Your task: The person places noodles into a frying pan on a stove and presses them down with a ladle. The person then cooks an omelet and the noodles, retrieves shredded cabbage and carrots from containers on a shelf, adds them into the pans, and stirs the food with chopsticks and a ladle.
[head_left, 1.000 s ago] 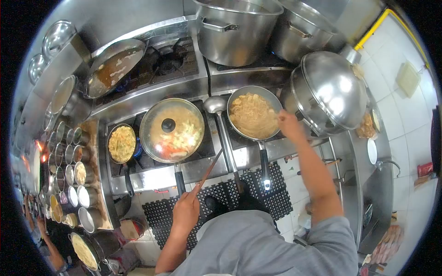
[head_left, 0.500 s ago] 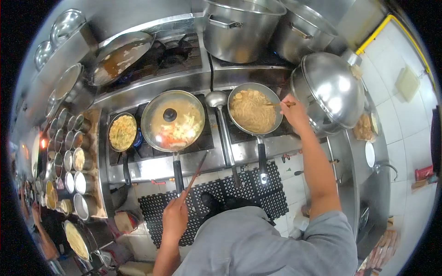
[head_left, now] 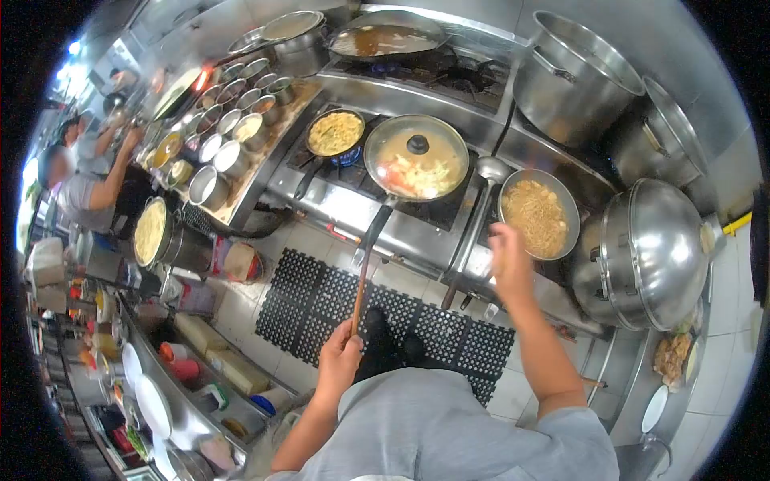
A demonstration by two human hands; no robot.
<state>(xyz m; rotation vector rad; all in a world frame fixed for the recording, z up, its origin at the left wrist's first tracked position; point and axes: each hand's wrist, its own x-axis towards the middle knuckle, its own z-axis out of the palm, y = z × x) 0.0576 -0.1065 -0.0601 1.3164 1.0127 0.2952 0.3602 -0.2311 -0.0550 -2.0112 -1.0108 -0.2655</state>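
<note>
My left hand is closed round a slim wooden stick. Its far end points up toward the black handle of the lidded pan. Under that pan's glass lid lie pale and reddish pieces in liquid. My right hand is raised at the near edge of a frying pan of noodles and hides most of its handle. The right fingers look curled but are blurred, so I cannot make out whether they hold anything. Left of it, a long steel ladle rests across the stove's edge.
A small pan of yellow food sits over a blue flame. Tall stockpots stand behind, and a domed steel vessel is at the right. Metal containers line the left counter. Co-workers stand beyond it. A perforated black mat covers part of the floor.
The view has swung left, bringing co-workers and the left shelves into sight. My right hand has moved from over the noodles to the pan's near edge; its wooden utensil no longer shows.
</note>
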